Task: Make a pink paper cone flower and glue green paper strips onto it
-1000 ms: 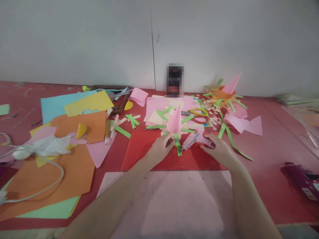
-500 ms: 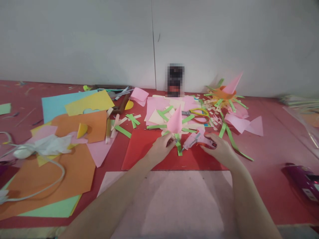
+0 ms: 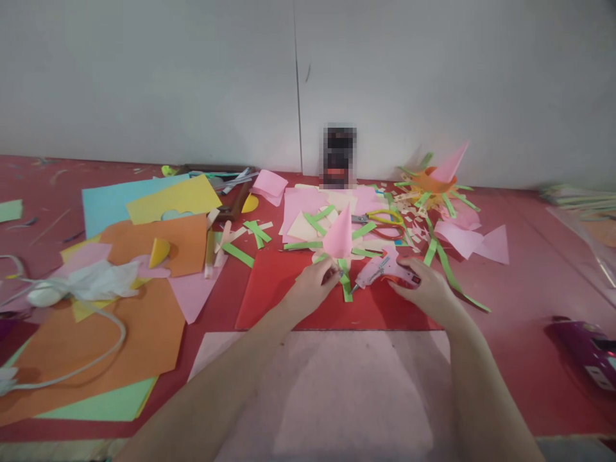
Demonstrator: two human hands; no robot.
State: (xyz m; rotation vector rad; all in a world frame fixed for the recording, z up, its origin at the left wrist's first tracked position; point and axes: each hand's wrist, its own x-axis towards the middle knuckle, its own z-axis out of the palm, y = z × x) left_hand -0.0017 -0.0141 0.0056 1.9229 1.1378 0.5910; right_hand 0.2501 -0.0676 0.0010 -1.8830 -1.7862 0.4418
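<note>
In front of me a pink paper cone (image 3: 338, 236) stands upright, with green paper strips around its foot. One green strip (image 3: 346, 292) hangs toward me over a red board (image 3: 279, 289). My left hand (image 3: 318, 277) is pinched at this strip's left edge, its fingertips partly hidden. A pink hot glue gun (image 3: 378, 266) is held by its handle in my right hand (image 3: 423, 282). The gun's nozzle points left and down, close beside the lower end of the strip.
Scissors (image 3: 385, 218) lie on paper pieces behind the cone. A finished-looking cone piece with an orange ring (image 3: 436, 183) stands at back right. Coloured sheets (image 3: 144, 321) and a white cable (image 3: 118, 321) cover the left. A purple device (image 3: 584, 350) lies at right.
The glue gun and my right hand have shifted very slightly to the right. My left hand and the cone look unchanged.
</note>
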